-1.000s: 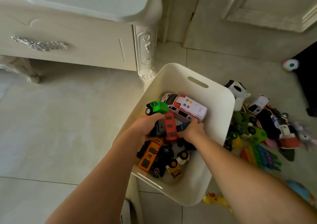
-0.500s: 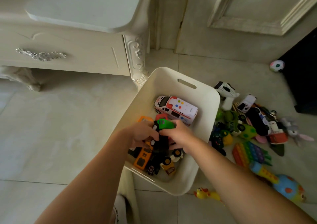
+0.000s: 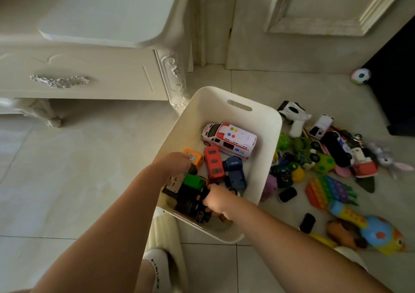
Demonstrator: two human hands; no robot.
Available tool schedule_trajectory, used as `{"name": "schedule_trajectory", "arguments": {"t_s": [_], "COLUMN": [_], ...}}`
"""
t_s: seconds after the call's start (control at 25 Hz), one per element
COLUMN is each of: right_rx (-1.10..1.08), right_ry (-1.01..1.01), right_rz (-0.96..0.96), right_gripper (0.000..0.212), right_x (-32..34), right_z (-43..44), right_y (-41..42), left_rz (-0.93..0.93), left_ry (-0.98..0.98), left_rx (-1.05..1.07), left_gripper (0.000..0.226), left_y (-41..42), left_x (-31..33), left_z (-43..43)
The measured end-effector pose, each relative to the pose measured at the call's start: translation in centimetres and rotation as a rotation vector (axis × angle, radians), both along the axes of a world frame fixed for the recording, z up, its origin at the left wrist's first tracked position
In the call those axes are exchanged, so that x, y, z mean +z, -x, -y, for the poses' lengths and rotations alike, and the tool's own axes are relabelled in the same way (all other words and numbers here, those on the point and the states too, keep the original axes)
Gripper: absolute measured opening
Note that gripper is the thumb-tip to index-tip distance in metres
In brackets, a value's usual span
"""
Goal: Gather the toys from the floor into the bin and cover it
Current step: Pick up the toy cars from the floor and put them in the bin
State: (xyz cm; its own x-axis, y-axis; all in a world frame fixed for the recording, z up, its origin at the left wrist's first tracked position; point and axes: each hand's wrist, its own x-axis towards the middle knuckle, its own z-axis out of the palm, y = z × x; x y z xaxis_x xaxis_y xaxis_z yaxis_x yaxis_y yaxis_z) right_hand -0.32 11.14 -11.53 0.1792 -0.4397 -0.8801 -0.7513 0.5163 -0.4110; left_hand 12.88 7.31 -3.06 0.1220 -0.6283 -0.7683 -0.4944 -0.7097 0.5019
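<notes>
bin [image 3: 208, 113] 1 | ambulance [image 3: 229, 140] 1 | left hand [image 3: 177, 162], right hand [image 3: 219, 199] inside

Bare forearms [image 3: 112, 225]; white sock [image 3: 155, 268] with dark lettering

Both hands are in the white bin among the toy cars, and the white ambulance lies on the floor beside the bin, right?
Not quite: the head view shows the white ambulance inside the white bin, not on the floor. The left hand and right hand are in the bin among the toy cars.
</notes>
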Motion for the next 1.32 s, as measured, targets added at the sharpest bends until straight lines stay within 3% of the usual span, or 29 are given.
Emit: {"name": "schedule_trajectory", "arguments": {"t_s": [0.12,0.2,0.32,0.48,0.6,0.72,0.88,1.08,1.32], "right_rx": [-0.153,-0.364,-0.739,-0.968,-1.121,-1.23,-1.018,-0.522,-0.256], "right_ry": [0.135,0.213,0.287,0.599,0.622,0.541,0.534,0.764,0.751], "right_rz": [0.125,0.285,0.53,0.428,0.322,0.206,-0.15,-0.326,-0.496], "right_gripper": [0.038,0.032,0.019,0.025,0.024,0.023,0.042,0.048,0.058], "right_x": [2.9,5.2,9.9,12.6,11.0,6.4,0.1,-4.1,-5.6], "right_z": [0.9,1.9,3.7,4.5,3.9,2.6,3.0,6.6,10.2], "right_y": [1.6,3.2,6.5,14.9,22.1,27.4,30.4,31.1,29.0], "left_rz": [-0.093,-0.236,-0.3,-0.433,-0.479,-0.38,-0.271,-0.26,-0.204], "left_ry": [0.106,0.209,0.381,0.525,0.513,0.376,0.166,0.059,0.061], "left_rx": [0.153,0.24,0.264,0.175,0.056,-0.096,-0.178,-0.172,0.045], "left_gripper": [0.042,0.033,0.025,0.024,0.018,0.019,0.041,0.044,0.038], "left_y": [2.6,5.2,9.8,16.5,21.2,25.3,27.9,29.7,30.6], "left_x": [0.8,1.9,3.9,6.4,6.1,2.4,-4.2,-9.1,-11.0], "left_z": [1.3,2.5,3.5,4.1,3.5,2.7,2.9,6.4,7.5]}}
